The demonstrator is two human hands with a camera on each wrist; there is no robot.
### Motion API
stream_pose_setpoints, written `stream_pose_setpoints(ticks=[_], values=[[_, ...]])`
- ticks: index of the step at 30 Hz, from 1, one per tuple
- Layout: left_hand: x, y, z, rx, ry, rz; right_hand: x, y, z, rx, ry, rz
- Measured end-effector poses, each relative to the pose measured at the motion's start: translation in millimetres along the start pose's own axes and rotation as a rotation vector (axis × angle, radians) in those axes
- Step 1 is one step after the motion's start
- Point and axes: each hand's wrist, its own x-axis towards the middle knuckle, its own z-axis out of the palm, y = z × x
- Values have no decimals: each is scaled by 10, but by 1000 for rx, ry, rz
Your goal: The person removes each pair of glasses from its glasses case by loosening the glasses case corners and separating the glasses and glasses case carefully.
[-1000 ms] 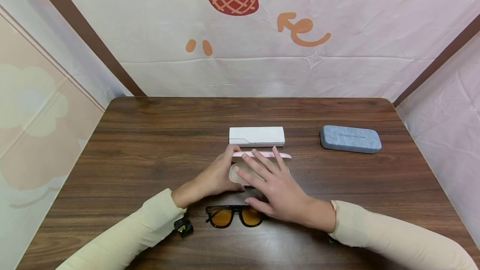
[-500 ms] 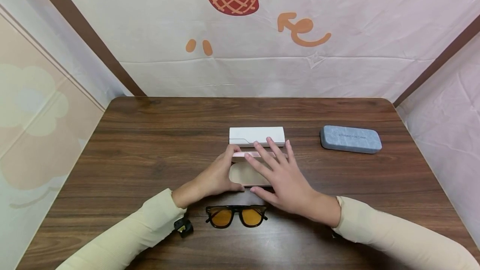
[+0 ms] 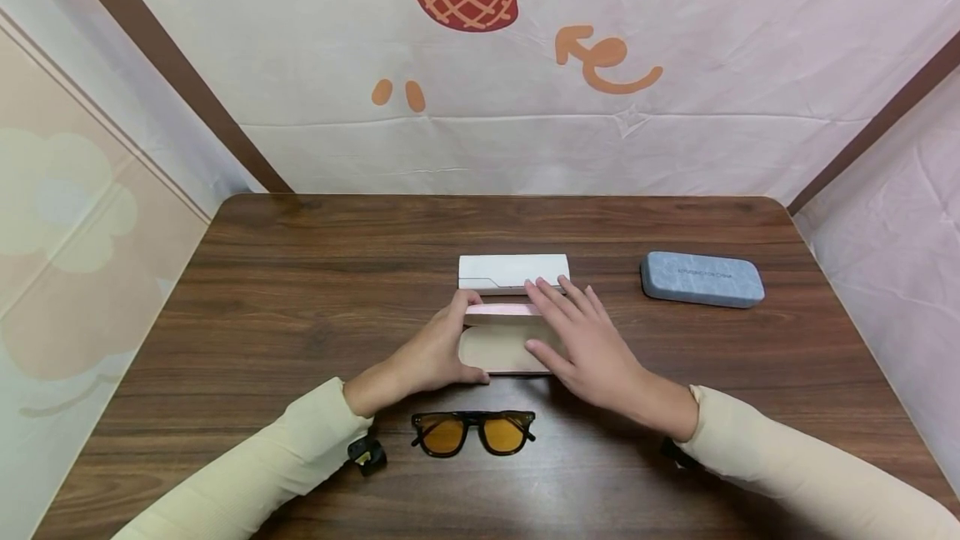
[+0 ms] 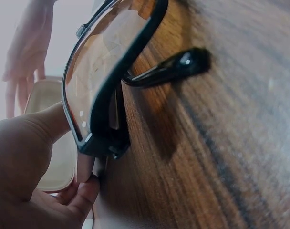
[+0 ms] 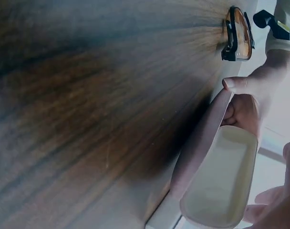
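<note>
A glasses case (image 3: pixel 495 348) with a pink outside and cream lining lies with its lid raised in the middle of the table. My left hand (image 3: pixel 427 352) grips its left end, thumb at the near edge and fingers at the lid. Over the right end is my right hand (image 3: pixel 592 348), its fingers mostly straight and near the lid; whether they touch it I cannot tell. The right wrist view shows the cream inside of the case (image 5: pixel 219 181). Sunglasses (image 3: pixel 443 435) with black frames and amber lenses lie in front of the case, also close up as sunglasses (image 4: pixel 85 67) in the left wrist view.
Just behind the pink case stands a white case (image 3: pixel 513 267), partly covered by the right fingertips. A blue case (image 3: pixel 702 279) lies farther right on the wooden table (image 3: pixel 337 257). Printed cloth (image 3: pixel 300 65) hangs behind and at both sides.
My right hand has slid rightward along the case, uncovering more of its cream inside and the sunglasses' right side. The left hand keeps its grip in the same place.
</note>
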Motion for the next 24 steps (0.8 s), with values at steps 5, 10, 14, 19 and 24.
stream_pose_setpoints(ticks=[5,10,14,19,24], values=[[-4,5,0,4,-9,-8,24,44,-11,128,-4,58],[-12,13,-2,-5,-10,-16,60,83,-13,252,-12,139],[-14,17,-2,-2,-11,-17,79,120,-22,346,-22,208],[-16,24,-7,-1,-12,-21,88,153,-57,447,-64,315],[-17,19,-13,-2,-15,-26,110,187,-80,505,-113,382]])
